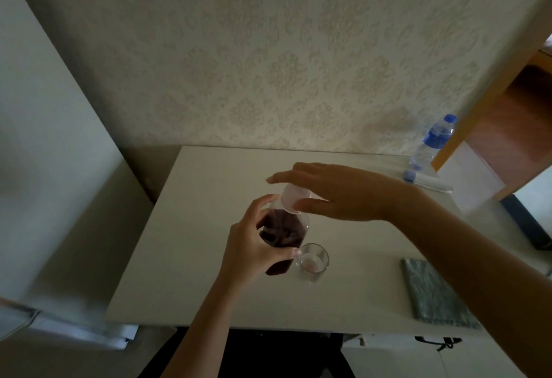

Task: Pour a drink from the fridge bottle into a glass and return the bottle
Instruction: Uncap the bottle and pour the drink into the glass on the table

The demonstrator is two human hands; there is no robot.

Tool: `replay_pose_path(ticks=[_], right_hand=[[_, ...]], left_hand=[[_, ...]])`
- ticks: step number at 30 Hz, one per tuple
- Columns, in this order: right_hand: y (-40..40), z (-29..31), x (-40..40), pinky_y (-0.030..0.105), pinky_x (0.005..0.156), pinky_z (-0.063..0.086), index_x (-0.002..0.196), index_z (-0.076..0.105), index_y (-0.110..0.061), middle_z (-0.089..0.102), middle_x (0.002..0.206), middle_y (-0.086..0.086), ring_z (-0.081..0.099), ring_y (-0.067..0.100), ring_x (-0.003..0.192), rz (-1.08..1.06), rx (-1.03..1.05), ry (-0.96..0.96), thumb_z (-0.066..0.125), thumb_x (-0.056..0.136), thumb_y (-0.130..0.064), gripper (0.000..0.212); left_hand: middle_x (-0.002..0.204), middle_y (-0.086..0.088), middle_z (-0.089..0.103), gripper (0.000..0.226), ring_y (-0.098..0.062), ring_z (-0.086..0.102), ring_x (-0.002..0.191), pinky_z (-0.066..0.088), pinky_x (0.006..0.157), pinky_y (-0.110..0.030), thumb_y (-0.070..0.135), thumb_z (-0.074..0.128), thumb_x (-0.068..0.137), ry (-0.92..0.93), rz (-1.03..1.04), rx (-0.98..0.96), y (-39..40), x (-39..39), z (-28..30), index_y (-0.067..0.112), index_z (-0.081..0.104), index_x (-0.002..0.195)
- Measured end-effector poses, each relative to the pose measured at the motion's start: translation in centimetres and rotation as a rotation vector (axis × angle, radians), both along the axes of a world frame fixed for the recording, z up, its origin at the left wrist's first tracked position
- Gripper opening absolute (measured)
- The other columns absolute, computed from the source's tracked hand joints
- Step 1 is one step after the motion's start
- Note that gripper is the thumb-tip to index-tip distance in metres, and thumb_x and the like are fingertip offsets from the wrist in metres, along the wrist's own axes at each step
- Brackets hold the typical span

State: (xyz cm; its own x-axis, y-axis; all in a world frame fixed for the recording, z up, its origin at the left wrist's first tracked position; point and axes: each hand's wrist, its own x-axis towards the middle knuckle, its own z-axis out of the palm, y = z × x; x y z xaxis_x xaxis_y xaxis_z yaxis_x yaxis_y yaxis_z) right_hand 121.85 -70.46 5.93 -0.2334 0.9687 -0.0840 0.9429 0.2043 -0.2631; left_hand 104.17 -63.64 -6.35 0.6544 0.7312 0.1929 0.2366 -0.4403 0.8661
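A clear bottle (282, 234) of dark red drink stands on the white table (194, 243), near its middle. My left hand (254, 246) is wrapped around the bottle's body from the left. My right hand (337, 195) reaches in from the right, with its fingers around the bottle's wide white cap (294, 199). A small clear glass (312, 261) stands right beside the bottle, on its right, touching or almost touching it. A little pale liquid or a reflection shows at the glass's bottom; I cannot tell which.
A water bottle (433, 143) with a blue cap and label stands at the table's far right corner, with a small white tube (427, 182) lying in front of it. A grey-green patterned cloth (436, 294) lies at the near right edge. A patterned wall backs the table.
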Motion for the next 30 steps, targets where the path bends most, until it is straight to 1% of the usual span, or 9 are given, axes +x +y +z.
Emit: replay_pose_path(ticks=[3,5,8,12,14,17,20,25,30], right_hand=[[0.0,-0.3,0.1,0.013,0.069,0.034,0.141,0.017,-0.046,0.047,0.129,-0.014,0.046,-0.002,0.082,-0.029,0.057,-0.14,0.045,0.084,-0.061,0.065],[0.3,-0.8,-0.2,0.02,0.071,0.039,0.139,0.024,-0.041,0.055,0.123,-0.01,0.054,0.005,0.083,-0.064,0.152,-0.238,0.031,0.082,-0.071,0.065],[0.6,-1.3,-0.3,0.023,0.069,0.042,0.13,0.039,-0.035,0.059,0.108,-0.007,0.057,0.009,0.084,-0.047,0.235,-0.232,0.021,0.09,-0.06,0.05],[0.4,-1.5,0.7,0.02,0.07,0.038,0.135,0.034,-0.039,0.05,0.111,-0.007,0.042,0.0,0.087,-0.004,0.271,-0.172,0.028,0.095,-0.047,0.042],[0.2,-1.9,1.4,0.017,0.074,0.04,0.134,0.038,-0.038,0.05,0.114,-0.009,0.044,-0.002,0.09,-0.071,0.323,-0.026,0.035,0.095,-0.043,0.04],[-0.3,-3.8,2.3,0.016,0.072,0.047,0.116,0.054,-0.032,0.054,0.109,-0.015,0.055,0.0,0.087,-0.291,0.435,0.348,0.053,0.087,-0.042,0.03],[-1.0,-8.1,3.5,0.022,0.072,0.055,0.099,0.061,-0.018,0.064,0.104,-0.005,0.063,0.006,0.088,-0.557,0.45,0.632,0.072,0.077,-0.026,0.026],[-1.9,-17.8,6.3,0.033,0.074,0.058,0.09,0.064,-0.016,0.068,0.097,0.002,0.067,0.015,0.087,-0.863,0.371,0.79,0.08,0.068,-0.013,0.028],[-3.6,-27.0,8.3,0.037,0.088,0.051,0.112,0.062,-0.018,0.068,0.103,0.0,0.063,0.017,0.098,-1.058,0.328,0.762,0.078,0.072,-0.017,0.043]], left_hand=[[0.109,0.012,0.066,0.092,-0.002,0.063,0.098,0.052,0.085,-0.017,0.048,0.085,0.044,0.013,0.005,0.026,0.0,0.2,0.2,0.043,0.04,0.124],[0.11,0.012,0.066,0.094,-0.001,0.063,0.098,0.052,0.084,-0.016,0.047,0.086,0.044,0.011,0.004,0.041,0.1,0.5,0.5,0.04,0.041,0.126],[0.109,0.012,0.066,0.094,0.0,0.063,0.097,0.05,0.082,-0.012,0.045,0.087,0.044,0.022,0.004,0.06,0.3,0.7,0.6,0.04,0.04,0.125],[0.105,0.015,0.064,0.094,0.003,0.062,0.094,0.05,0.081,-0.01,0.043,0.088,0.043,0.034,0.031,0.035,0.5,0.6,0.2,0.043,0.04,0.124],[0.105,0.016,0.063,0.094,0.007,0.06,0.092,0.05,0.08,-0.01,0.042,0.089,0.043,0.039,0.05,0.017,0.6,0.4,-0.1,0.039,0.042,0.125],[0.106,0.015,0.06,0.093,0.003,0.059,0.092,0.049,0.082,-0.008,0.037,0.09,0.045,0.037,0.064,-0.005,0.5,0.5,-0.4,0.035,0.042,0.125],[0.106,0.014,0.06,0.091,0.006,0.059,0.09,0.051,0.084,-0.013,0.032,0.09,0.047,0.024,0.068,-0.049,0.5,0.7,-1.0,0.038,0.041,0.123],[0.104,0.019,0.06,0.092,0.011,0.058,0.094,0.051,0.082,-0.017,0.03,0.089,0.043,-0.004,0.101,-0.102,1.0,1.2,-4.4,0.04,0.044,0.122],[0.107,0.024,0.059,0.093,0.011,0.057,0.101,0.05,0.085,-0.018,0.022,0.092,0.043,-0.019,0.119,-0.132,1.0,1.3,-8.8,0.044,0.043,0.119]])
